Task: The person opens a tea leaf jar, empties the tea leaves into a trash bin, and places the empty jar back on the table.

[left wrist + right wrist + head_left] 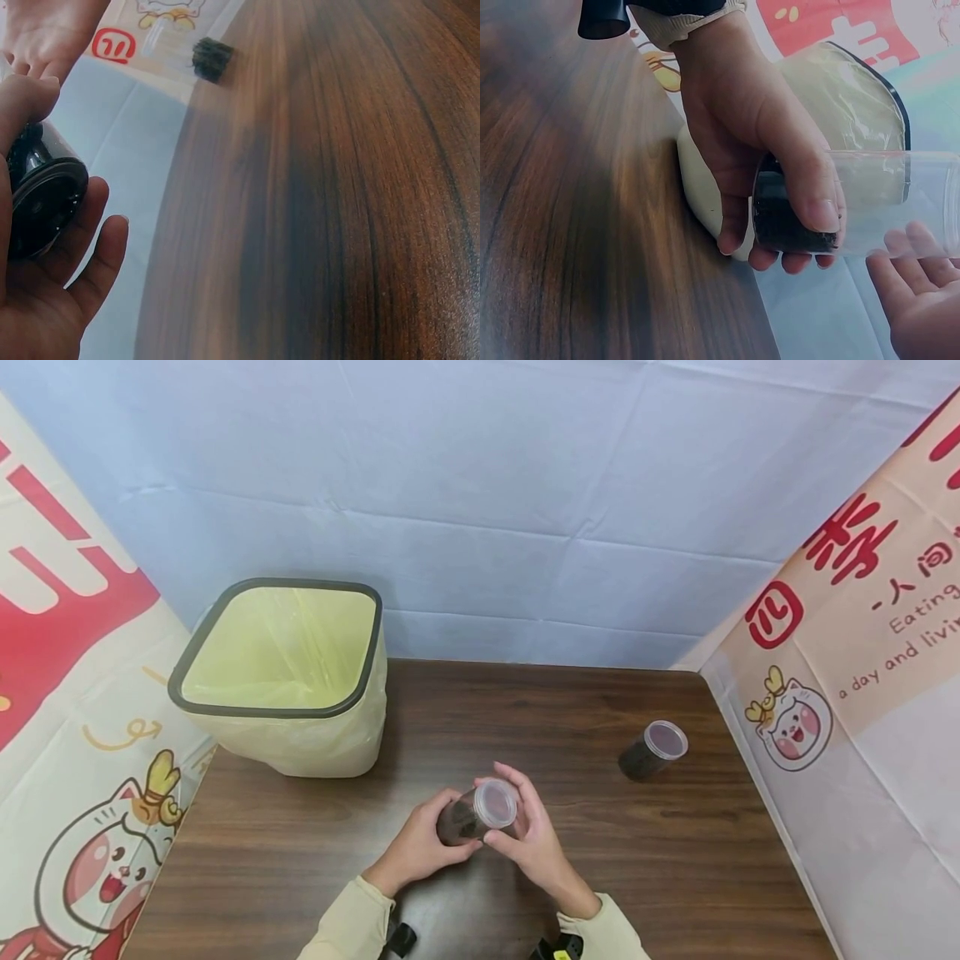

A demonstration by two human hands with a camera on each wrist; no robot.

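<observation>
A clear plastic jar (497, 803) with a translucent lid and dark contents at its bottom is held tilted between both hands in the head view. My left hand (426, 842) grips its lower part, thumb on the near side. In the right wrist view that thumb lies across the dark contents (791, 214). My right hand (534, 837) is at the lidded end, with thumb and fingers on either side of it. The jar's dark base (49, 202) faces the left wrist camera. A second, similar jar (652, 750) stands on the table to the right.
A bin (330, 739) with a dark rim and pale yellow liner stands at the table's back left. The brown wooden table (525, 702) is bordered by a pale blue cloth (480, 485) behind and printed cloths (862, 710) at the sides.
</observation>
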